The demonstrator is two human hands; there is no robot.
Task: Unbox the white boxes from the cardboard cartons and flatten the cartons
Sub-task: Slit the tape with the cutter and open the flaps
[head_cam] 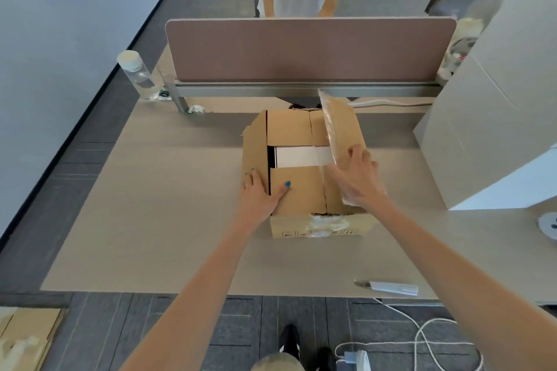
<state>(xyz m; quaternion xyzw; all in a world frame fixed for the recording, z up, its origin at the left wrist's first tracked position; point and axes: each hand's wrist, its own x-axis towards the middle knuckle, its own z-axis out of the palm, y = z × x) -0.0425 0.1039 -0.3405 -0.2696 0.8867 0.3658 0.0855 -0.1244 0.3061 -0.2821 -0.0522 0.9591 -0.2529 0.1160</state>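
One carton (304, 191), print (321, 232) unreadable; left hand (260, 193) presses, right hand (358, 178) grips flap (337, 126).

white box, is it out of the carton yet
No, the white box sits inside the cardboard carton, seen through the gap between its flaps, one of which the right hand holds raised.

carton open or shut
The carton is partly open: the right hand holds one top flap lifted, and the white box shows inside.

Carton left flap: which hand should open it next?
Probably left. The left hand lies flat on the cardboard carton at its left flap; the right hand grips the raised right flap.
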